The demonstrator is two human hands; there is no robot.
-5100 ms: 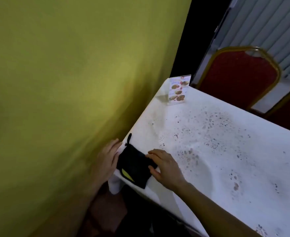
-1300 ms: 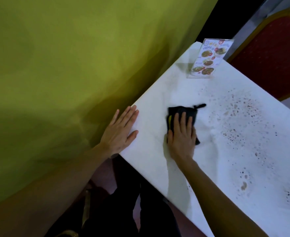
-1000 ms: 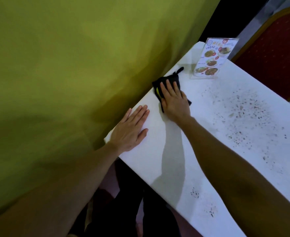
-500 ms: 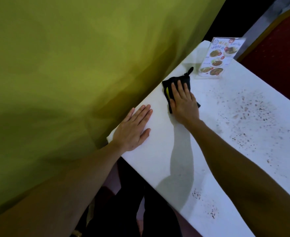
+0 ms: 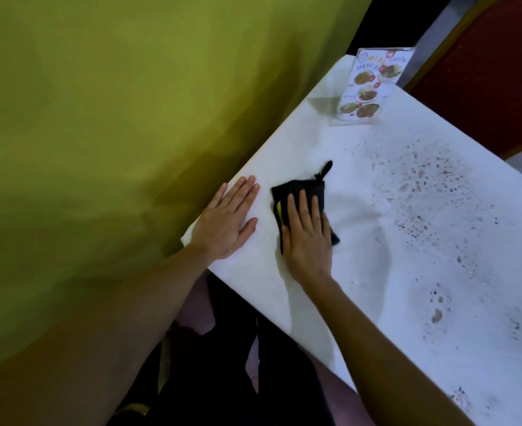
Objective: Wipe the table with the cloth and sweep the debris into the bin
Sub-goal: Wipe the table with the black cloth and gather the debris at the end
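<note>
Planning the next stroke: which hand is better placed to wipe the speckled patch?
Right. The right hand already presses flat on the black cloth, beside the specks. The left hand rests flat at the table edge.

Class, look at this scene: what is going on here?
A person is wiping a white table. The right hand presses a black cloth flat on it, while the left hand rests flat near the edge. Dark debris remains to the right, and a menu stand sits at the far corner.

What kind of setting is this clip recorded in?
Probably a restaurant or banquet hall: a standing menu card with food photos sits on the white table, and a red padded chair with a gold frame stands behind it.
</note>
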